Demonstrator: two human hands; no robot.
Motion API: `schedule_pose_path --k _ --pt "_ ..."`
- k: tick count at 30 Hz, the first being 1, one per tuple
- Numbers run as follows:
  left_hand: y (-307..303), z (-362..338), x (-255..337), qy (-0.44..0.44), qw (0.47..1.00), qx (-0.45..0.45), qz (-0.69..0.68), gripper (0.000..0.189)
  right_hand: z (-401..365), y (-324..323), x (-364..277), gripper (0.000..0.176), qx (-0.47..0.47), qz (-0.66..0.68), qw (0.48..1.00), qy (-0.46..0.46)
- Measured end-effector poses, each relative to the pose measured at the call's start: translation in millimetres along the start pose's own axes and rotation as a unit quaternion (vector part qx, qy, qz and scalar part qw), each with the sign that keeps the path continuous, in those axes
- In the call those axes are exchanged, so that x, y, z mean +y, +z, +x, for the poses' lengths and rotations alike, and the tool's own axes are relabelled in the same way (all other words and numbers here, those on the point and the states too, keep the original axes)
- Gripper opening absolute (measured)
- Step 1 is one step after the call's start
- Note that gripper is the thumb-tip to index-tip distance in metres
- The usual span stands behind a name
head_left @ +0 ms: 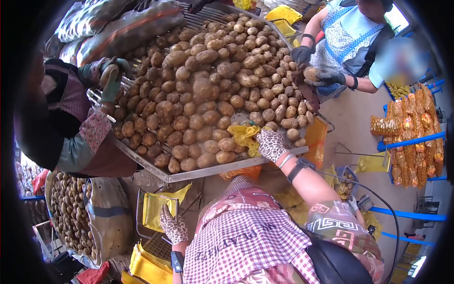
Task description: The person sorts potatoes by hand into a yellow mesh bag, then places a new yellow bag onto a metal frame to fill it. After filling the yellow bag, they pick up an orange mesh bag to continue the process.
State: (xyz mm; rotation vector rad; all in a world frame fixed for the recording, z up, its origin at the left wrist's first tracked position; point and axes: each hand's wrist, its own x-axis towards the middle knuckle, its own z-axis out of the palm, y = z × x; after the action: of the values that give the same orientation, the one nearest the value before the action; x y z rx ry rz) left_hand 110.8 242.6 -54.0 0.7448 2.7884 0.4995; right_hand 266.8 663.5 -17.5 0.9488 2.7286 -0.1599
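Observation:
My right hand [271, 144], in a leopard-print glove, is closed on a crumpled yellow cloth or net [245, 136] at the front edge of the sorting table [213, 171]. Many potatoes [198, 90] lie heaped on the table just beyond it. My left hand [173, 224], gloved in the same print, is below the table's front edge with its fingers apart, beside a yellow mesh bag [158, 210] on a metal frame. It holds nothing that I can see.
A co-worker's gloved hand [109, 78] holds a potato at the left; another's gloved hand [326, 77] holds one at the upper right. A large sack of potatoes [111, 213] stands at the lower left. Filled net bags [411, 132] are stacked at the right.

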Motion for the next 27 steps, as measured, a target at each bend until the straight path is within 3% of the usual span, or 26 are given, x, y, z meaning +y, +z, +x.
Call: schedule_pose_path --k 5,6,9,11,13,16,18,20,21,22,24,25,27 --pt "-6 68 102 0.192 0.977 0.071 -0.066 0.065 3 -1 4 0.028 -0.036 0.041 0.998 0.008" --pt "-16 83 133 0.196 0.979 0.038 -0.049 0.063 5 -4 2 0.031 -0.078 0.047 0.995 0.038" --pt "2 120 185 0.241 0.968 0.041 -0.051 0.063 1 -9 6 0.037 -0.077 0.074 0.994 0.032" --pt "6 137 212 0.303 0.952 -0.017 -0.040 0.061 4 -13 11 0.040 -0.106 0.097 0.990 0.010" --pt "10 149 234 0.312 0.948 -0.054 -0.011 0.056 5 -23 21 0.045 -0.119 0.115 0.985 -0.045" --pt "31 154 230 0.317 0.945 -0.083 -0.006 0.054 13 -40 59 0.059 -0.131 0.276 0.940 -0.152" --pt "30 153 229 0.316 0.944 -0.095 -0.016 0.052 31 -88 70 0.060 -0.165 0.282 0.937 -0.120" --pt "16 151 231 0.311 0.939 -0.138 -0.049 0.051 48 -119 68 0.055 -0.013 0.257 0.965 -0.053" --pt "14 150 231 0.306 0.940 -0.136 -0.062 0.052 61 -115 67 0.050 0.105 0.253 0.957 -0.091" --pt "12 149 230 0.299 0.942 -0.137 -0.061 0.052 72 -113 63 0.048 0.095 0.292 0.949 -0.064" --pt "11 149 227 0.276 0.938 -0.163 -0.128 0.052 79 -119 40 0.051 0.069 0.247 0.961 -0.108" --pt "10 148 225 0.275 0.940 -0.149 -0.133 0.050 81 -108 33 0.057 0.053 0.220 0.956 -0.188" --pt "6 145 219 0.251 0.940 -0.141 -0.182 0.048 88 -101 10 0.064 0.039 0.199 0.953 -0.225"
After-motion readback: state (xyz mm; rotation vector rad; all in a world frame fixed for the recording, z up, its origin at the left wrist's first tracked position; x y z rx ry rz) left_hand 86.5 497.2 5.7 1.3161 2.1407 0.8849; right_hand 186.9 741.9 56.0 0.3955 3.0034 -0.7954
